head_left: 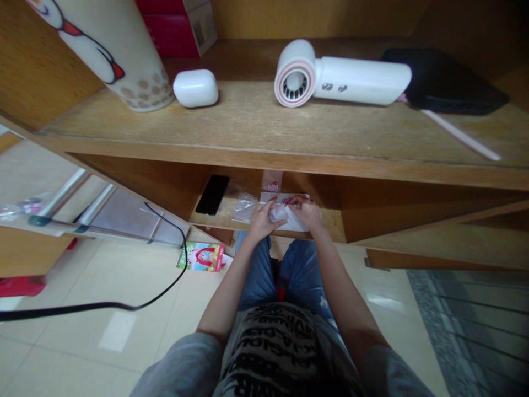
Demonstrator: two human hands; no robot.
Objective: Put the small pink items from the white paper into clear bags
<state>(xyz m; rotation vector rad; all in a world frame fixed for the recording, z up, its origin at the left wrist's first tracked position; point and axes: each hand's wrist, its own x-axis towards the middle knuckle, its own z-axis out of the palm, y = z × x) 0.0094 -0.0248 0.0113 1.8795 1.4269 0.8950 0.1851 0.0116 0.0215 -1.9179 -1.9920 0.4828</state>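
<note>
My hands work low on the desk surface beneath a wooden shelf. My left hand (260,224) cups a small, round, pale translucent object (278,213), perhaps wrapped in plastic. My right hand (306,213) has its fingers pinched on a white packet with pink print (294,218), close to the round object. A clear plastic bag (244,208) lies to the left of my left hand. Behind my hands stands a pink-printed card or sachet (271,181). A black smartphone (212,194) lies further left.
The wooden shelf edge (264,160) runs above my hands. On it stand a tall printed cup (111,49), a white oval case (195,88), a white hair dryer (296,73) and a black pouch (442,80). A black cable (124,304) and a picture card (201,257) lie on the tiled floor.
</note>
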